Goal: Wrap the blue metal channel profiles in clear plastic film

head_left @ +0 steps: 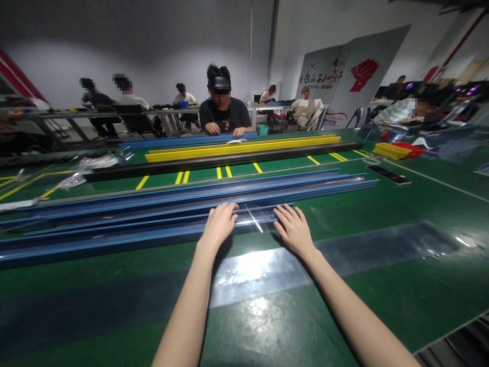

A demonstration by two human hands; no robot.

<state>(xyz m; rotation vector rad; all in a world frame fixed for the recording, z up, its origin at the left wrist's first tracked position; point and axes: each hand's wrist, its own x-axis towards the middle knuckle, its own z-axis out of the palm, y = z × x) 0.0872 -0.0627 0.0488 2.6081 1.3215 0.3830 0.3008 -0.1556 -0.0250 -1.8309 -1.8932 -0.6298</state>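
Long blue channel strips (114,239) lie side by side on the green table (382,311). My left hand (220,223) rests over the nearest blue strip, its fingers bent over the strip's far edge; what they hold, if anything, is hidden. To its right, my right hand (294,227) lies palm down with fingers apart, fingertips at the right end of that strip. Between the hands, a clear film (254,219) with a bright glare line lies in the channel. A wide transparent sheet (362,247) stretches across the table under my forearms.
Beyond the blue strips lie a black strip (229,161) and yellow strips (244,146). At the right are a phone (388,174), a yellow tray (391,150) and a red tray (414,149). A person (223,109) works across the table; others sit farther back.
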